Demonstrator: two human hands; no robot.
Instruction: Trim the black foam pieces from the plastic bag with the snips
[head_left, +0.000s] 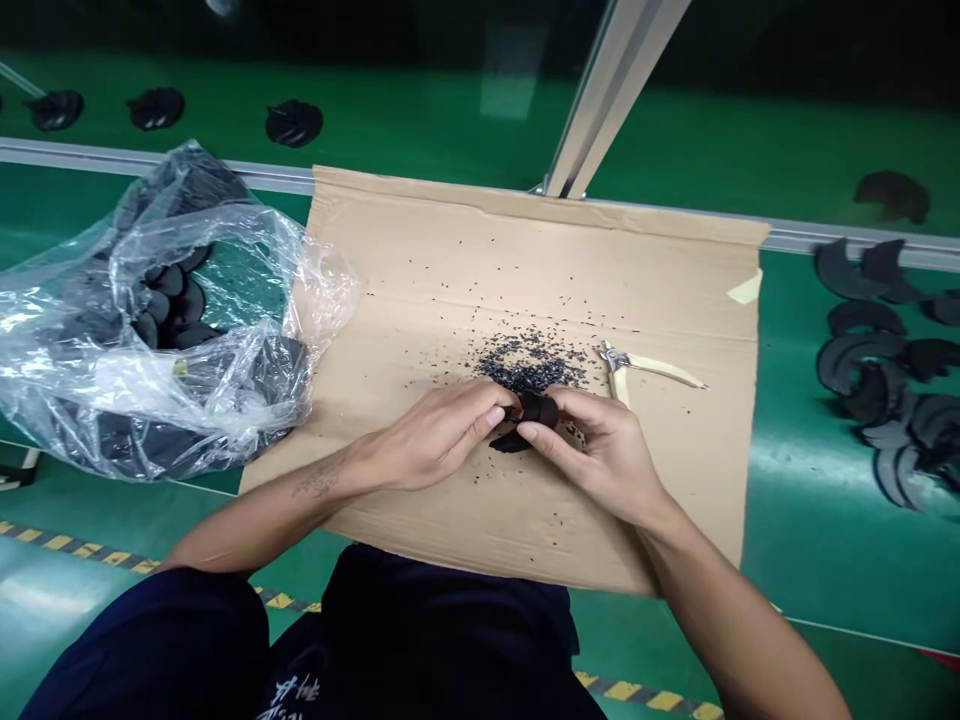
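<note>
The black part is over the cardboard, pinched between the fingers of the left hand and right hand. It looks light and stiff, likely best gripped by its edges. Black scraps lie just beyond, pliers nearby.

A small, black, curved piece, partly hidden from where I stand, is held between the left hand and right hand over brown cardboard.
</note>
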